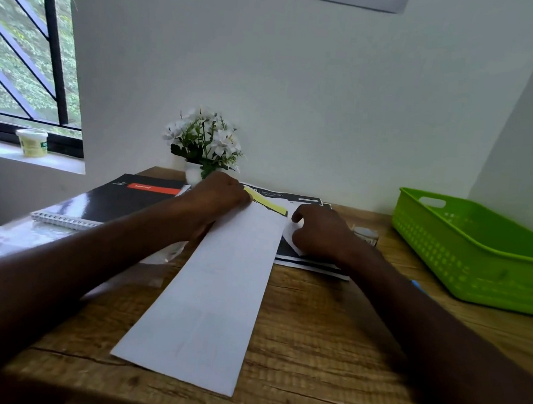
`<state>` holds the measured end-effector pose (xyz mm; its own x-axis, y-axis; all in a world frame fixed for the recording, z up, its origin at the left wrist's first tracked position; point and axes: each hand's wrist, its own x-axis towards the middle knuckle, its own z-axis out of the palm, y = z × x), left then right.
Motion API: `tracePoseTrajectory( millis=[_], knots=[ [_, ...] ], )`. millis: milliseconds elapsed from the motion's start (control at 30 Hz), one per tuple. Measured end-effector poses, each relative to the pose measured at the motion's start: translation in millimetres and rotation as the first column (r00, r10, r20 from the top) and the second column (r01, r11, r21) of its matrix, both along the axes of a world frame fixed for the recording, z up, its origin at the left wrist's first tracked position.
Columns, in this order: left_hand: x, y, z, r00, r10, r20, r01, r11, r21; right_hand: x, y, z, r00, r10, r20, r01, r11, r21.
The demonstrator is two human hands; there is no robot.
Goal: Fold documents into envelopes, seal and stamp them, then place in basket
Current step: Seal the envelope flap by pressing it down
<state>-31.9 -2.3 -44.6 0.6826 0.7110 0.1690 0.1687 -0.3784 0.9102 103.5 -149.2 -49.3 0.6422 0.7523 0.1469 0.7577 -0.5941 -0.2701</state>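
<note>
A long white folded document [210, 294] lies lengthwise on the wooden table [325, 354], its far end showing a yellow and black printed strip. My left hand [216, 197] is closed on the far left corner of that document. My right hand [320, 233] rests fingers-down on a white sheet over a stack of black-and-white printed papers [302, 260] just right of the document. A green plastic basket [468, 254] stands at the right side of the table and nothing shows inside it.
A black spiral notebook [118, 200] with a red label lies at the left. A white pot of white flowers [204, 143] stands at the back by the wall. A small glass jar [366, 235] sits behind my right hand. A tub [32, 142] rests on the window sill.
</note>
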Motion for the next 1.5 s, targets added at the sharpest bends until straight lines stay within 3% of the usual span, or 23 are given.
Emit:
tracePoseTrajectory(
  millis=[233, 567, 700, 800, 900, 1133, 1333, 1500],
  knots=[
    [3.4, -0.2, 1.0, 1.000, 0.004, 0.024, -0.004, 1.000, -0.005, 1.4, 2.3, -7.1, 0.998, -0.068, 0.002, 0.068, 0.997, -0.024],
    [4.1, 0.9, -4.3, 0.999, -0.033, 0.036, 0.034, 0.999, -0.011, 7.3, 5.2, -9.1, 0.997, -0.061, -0.047, 0.065, 0.995, 0.080],
    [3.4, 2.6, -4.7, 0.999, -0.019, 0.048, 0.019, 1.000, 0.014, 2.3, 0.8, -10.9, 0.997, -0.062, 0.054, 0.055, 0.991, 0.122],
    [2.8, 4.0, -2.3, 0.997, 0.001, 0.080, -0.006, 0.998, 0.062, 0.2, -1.0, -7.8, 0.997, -0.040, 0.072, 0.032, 0.993, 0.111],
    [1.3, 2.9, -0.5, 0.991, -0.010, 0.130, 0.009, 1.000, 0.012, 1.2, -1.9, -4.3, 0.999, -0.028, 0.026, 0.025, 0.994, 0.105],
    [1.3, 5.1, -3.2, 0.995, -0.049, 0.091, 0.049, 0.999, 0.009, -2.0, 0.1, 1.9, 0.997, -0.075, -0.004, 0.075, 0.997, 0.015],
    [2.3, 6.8, -8.5, 0.998, -0.045, 0.052, 0.046, 0.999, -0.015, -0.1, -4.7, 3.4, 0.996, -0.085, -0.040, 0.088, 0.993, 0.083],
    [1.9, 4.3, -7.2, 0.997, -0.043, 0.068, 0.044, 0.999, -0.008, 2.5, -6.6, 6.3, 0.984, -0.089, -0.156, 0.131, 0.949, 0.288]
  ],
)
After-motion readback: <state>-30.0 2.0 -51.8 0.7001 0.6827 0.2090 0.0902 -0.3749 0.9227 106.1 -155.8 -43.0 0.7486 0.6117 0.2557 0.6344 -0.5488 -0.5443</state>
